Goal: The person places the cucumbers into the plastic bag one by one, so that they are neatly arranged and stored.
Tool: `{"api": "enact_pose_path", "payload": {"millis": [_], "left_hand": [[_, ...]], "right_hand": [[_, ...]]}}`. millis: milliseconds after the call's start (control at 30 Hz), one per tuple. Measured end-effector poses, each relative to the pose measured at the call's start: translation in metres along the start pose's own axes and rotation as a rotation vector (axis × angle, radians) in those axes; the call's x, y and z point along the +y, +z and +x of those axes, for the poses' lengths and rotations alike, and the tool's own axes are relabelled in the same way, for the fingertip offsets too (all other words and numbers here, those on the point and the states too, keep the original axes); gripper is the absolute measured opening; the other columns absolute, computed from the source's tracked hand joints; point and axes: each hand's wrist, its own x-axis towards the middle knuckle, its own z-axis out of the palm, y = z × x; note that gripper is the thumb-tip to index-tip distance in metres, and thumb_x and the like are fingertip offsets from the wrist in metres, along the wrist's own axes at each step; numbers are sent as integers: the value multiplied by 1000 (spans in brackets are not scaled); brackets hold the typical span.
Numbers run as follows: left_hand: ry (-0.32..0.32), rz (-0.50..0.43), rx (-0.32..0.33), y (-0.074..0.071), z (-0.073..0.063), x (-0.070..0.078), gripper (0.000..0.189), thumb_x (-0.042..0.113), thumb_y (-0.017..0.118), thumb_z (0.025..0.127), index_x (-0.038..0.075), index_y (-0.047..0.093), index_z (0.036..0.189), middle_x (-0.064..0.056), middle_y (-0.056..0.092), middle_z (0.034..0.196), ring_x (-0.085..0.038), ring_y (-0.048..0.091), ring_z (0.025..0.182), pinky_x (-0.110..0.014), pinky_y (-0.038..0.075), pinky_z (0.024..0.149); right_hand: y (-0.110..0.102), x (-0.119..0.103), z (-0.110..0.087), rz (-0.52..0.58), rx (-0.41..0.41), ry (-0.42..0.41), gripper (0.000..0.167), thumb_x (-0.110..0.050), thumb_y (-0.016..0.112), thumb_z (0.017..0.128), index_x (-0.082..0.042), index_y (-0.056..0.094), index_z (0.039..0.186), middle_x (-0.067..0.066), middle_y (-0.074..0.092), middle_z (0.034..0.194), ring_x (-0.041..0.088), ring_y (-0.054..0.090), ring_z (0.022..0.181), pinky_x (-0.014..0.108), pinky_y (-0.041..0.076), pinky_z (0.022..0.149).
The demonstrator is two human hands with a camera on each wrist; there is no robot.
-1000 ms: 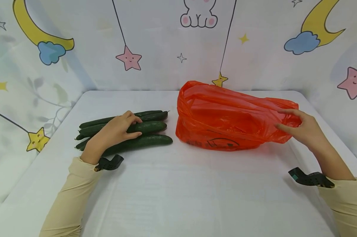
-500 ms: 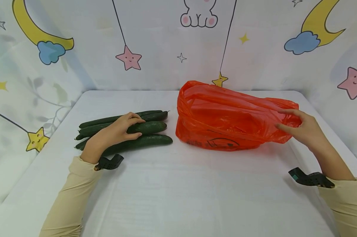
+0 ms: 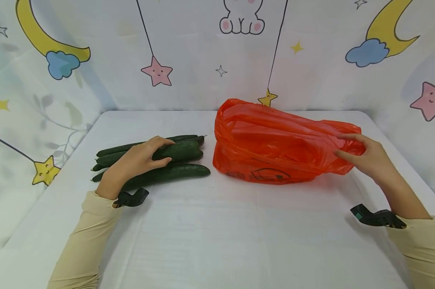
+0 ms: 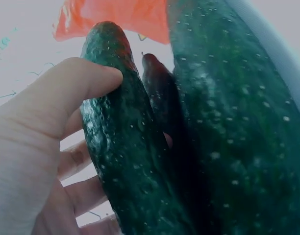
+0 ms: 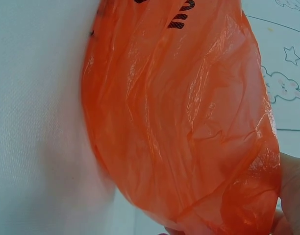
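My left hand [image 3: 138, 158] grips a dark green cucumber [image 3: 181, 151], raised slightly from the others. In the left wrist view the thumb lies across this cucumber [image 4: 125, 137] near its end, with the other fingers round its far side. More cucumbers [image 3: 167, 174] lie side by side beneath and around the hand, partly hidden by it. At the right, my right hand [image 3: 370, 156] holds the side edge of a red plastic bag [image 3: 268, 164], whose mouth gapes toward me. The right wrist view shows the bag's film [image 5: 179, 112] covering most of that hand's fingers.
A white cloth covers the table [image 3: 232, 233]. Behind and beside it hangs a white backdrop [image 3: 196, 40] printed with moons, stars and clouds. A black wrist device [image 3: 132, 197] sits at the left cuff and another [image 3: 378, 216] at the right.
The left hand has closed round a cucumber and lifted it a little off the pile. The right hand and bag have shifted very slightly left.
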Motion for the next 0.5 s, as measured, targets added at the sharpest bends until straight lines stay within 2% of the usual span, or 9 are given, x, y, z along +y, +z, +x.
{"api": "enact_pose_path", "payload": {"millis": [100, 233, 367, 500], "left_hand": [[10, -7, -7, 1, 0, -1, 48, 20, 68, 93, 7, 49, 135, -11, 56, 127, -26, 62, 103, -47, 50, 88], [-9, -64, -31, 1, 0, -2, 47, 20, 67, 94, 9, 48, 136, -9, 54, 128, -26, 56, 115, -47, 46, 95], [-2, -123, -37, 0, 3, -2, 47, 18, 67, 94, 6, 50, 136, -12, 54, 130, -29, 51, 122, -48, 41, 101], [-18, -167, -62, 0, 6, -3, 49, 24, 66, 95, 8, 50, 138, -15, 55, 134, -30, 49, 126, -49, 37, 106]], "right_hand": [[0, -1, 0, -3, -2, 1, 63, -33, 58, 97, 2, 37, 144, 35, 37, 138, 45, 40, 114, 12, 45, 59], [1, 1, 0, -5, -2, 0, 62, -33, 58, 98, 3, 37, 144, 35, 39, 137, 44, 41, 112, 12, 45, 59], [1, 0, 0, -5, 0, -7, 62, -33, 58, 98, 2, 38, 144, 34, 39, 136, 40, 42, 110, 12, 46, 59], [1, -1, 1, -6, 3, -12, 61, -33, 57, 98, 1, 38, 144, 33, 39, 137, 39, 42, 109, 12, 45, 59]]}}
